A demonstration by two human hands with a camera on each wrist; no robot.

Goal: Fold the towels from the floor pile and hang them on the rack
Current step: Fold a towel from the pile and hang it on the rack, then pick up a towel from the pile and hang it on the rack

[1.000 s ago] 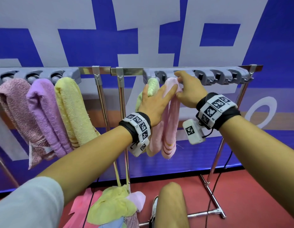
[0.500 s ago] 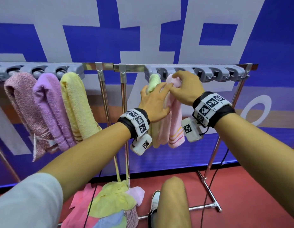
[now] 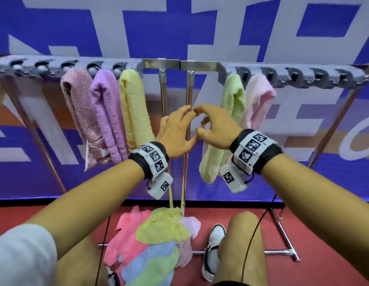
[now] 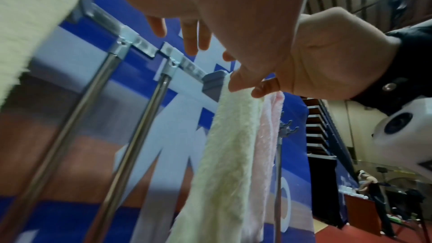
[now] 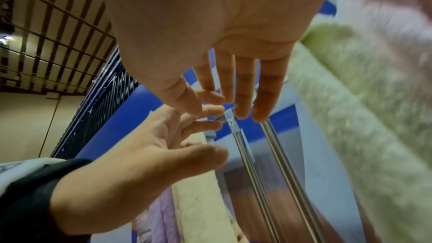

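Note:
The rack (image 3: 163, 64) has two grey clip bars. Hanging folded from the right bar are a green towel (image 3: 231, 112) and a light pink towel (image 3: 257, 100). A dusty pink towel (image 3: 80, 108), a purple towel (image 3: 107, 112) and a yellow towel (image 3: 134, 108) hang from the left bar. My left hand (image 3: 185, 126) and right hand (image 3: 202, 120) hover empty between the bars, fingertips nearly touching and fingers relaxed. In the right wrist view the right hand's fingers (image 5: 243, 90) are straight beside the green towel (image 5: 350, 117). The floor pile (image 3: 154, 244) lies below.
Two upright steel poles (image 3: 187, 96) stand just behind my hands. Several clips (image 3: 315, 76) on the right bar hold nothing. The rack's foot bar (image 3: 282, 252) crosses the red floor. My shoe (image 3: 214, 244) and knee (image 3: 243, 230) are beside the pile. A person (image 4: 371, 188) stands far off.
Both hands have let go of the light pink towel and moved down and left to the gap between the bars. The pink towel now hangs on its own beside the green one.

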